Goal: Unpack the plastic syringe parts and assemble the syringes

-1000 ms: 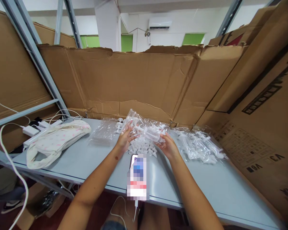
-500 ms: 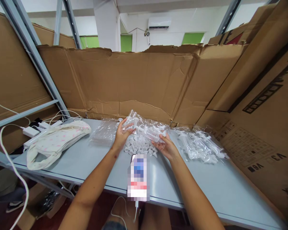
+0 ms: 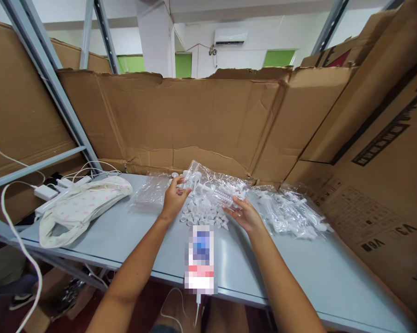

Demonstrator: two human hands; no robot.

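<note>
A clear plastic bag (image 3: 211, 175) is held up between my hands over the table. Inside its right part lies a clear tube (image 3: 225, 196) with ridge-like marks and white end parts. My right hand (image 3: 243, 213) grips the bag and tube from the lower right, thumb on top. At the bag's left edge, my left hand (image 3: 175, 196) has its thumb and forefinger curled on the film. Under the bag spreads a pile of small white cone-shaped plastic pieces (image 3: 203, 212). To the left lie flat clear bags (image 3: 151, 192); to the right are filled bags (image 3: 291, 210).
A phone with a blurred screen (image 3: 200, 259) lies at the table's front edge, cable hanging down. On the left are a white patterned cloth item (image 3: 85, 208) and power adapters (image 3: 45, 192). Cardboard walls (image 3: 194, 115) enclose the back and right sides.
My left hand has shifted slightly left and down along the bag's edge, its fingers less deep over the film. My right hand stays on the bag and tube, moving very little.
</note>
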